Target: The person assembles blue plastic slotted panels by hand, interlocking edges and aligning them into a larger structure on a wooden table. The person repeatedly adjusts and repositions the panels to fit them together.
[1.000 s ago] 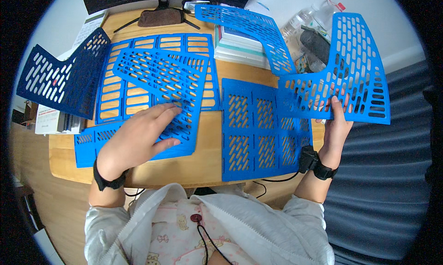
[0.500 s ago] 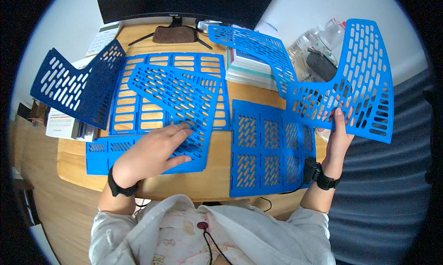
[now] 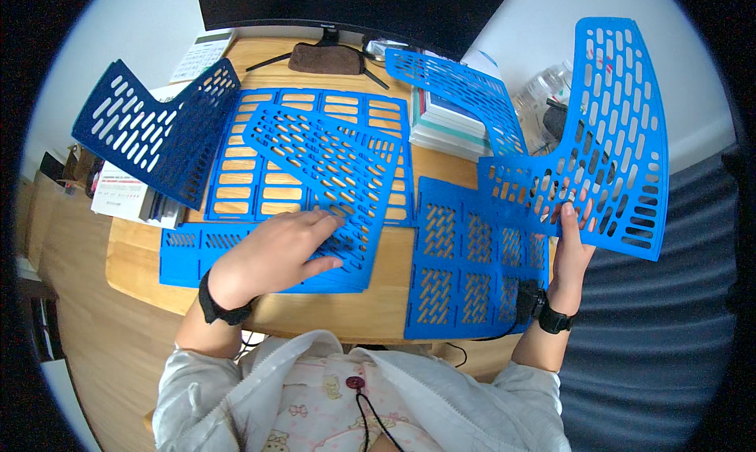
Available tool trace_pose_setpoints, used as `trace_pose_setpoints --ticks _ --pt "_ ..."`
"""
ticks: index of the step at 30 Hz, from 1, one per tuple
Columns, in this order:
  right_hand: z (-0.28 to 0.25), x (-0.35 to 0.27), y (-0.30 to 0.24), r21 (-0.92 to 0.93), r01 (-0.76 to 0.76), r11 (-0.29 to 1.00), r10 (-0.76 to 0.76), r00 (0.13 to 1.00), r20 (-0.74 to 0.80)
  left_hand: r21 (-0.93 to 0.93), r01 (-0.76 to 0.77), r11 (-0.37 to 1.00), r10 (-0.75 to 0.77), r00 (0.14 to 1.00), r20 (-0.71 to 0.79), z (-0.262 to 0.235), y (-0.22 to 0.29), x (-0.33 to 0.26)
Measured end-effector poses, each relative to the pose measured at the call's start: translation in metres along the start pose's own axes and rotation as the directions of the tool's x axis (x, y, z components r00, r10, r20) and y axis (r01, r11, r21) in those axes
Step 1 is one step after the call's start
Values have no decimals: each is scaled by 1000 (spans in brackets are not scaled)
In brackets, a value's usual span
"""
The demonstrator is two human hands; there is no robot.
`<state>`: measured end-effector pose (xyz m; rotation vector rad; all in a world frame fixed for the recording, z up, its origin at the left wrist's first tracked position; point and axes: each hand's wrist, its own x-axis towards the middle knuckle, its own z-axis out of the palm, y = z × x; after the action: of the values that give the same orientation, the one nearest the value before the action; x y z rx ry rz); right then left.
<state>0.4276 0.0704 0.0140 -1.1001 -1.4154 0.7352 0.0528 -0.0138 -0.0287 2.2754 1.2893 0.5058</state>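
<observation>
My right hand (image 3: 574,243) holds up a blue perforated plastic side panel (image 3: 622,161) with a curved cut-out, thumb on the near face and fingers behind the slots. My left hand (image 3: 276,251) lies with thumb and fingers apart on a similar blue slotted panel (image 3: 366,208) on the desk. Beneath that panel are a flat blue grid panel (image 3: 309,168) and a long blue strip-like panel (image 3: 183,267). To the right, a blue panel with slotted squares (image 3: 455,255) lies at the desk's front edge, partly behind the raised panel.
A dark-blue slotted panel (image 3: 193,149) leans over books (image 3: 118,196) at the left. Another blue panel (image 3: 472,90) rests on a book stack (image 3: 445,125). A monitor (image 3: 354,11) and brown pad (image 3: 325,58) stand at the back, clear plastic bottles (image 3: 543,90) at the right.
The view has shifted, so the desk appears farther right. My right hand has brought the raised panel slightly left and nearer. My left hand stays on its panel.
</observation>
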Motion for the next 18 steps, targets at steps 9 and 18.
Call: trace_pose_setpoints --ticks 9,18 --pt "13 -12 9 -40 65 997 -64 998 18 50 25 998 -23 999 -37 -5 2 1" --pt "36 -19 -2 -30 1 1000 6 976 216 -86 17 996 -58 864 -500 -22 -15 -6"
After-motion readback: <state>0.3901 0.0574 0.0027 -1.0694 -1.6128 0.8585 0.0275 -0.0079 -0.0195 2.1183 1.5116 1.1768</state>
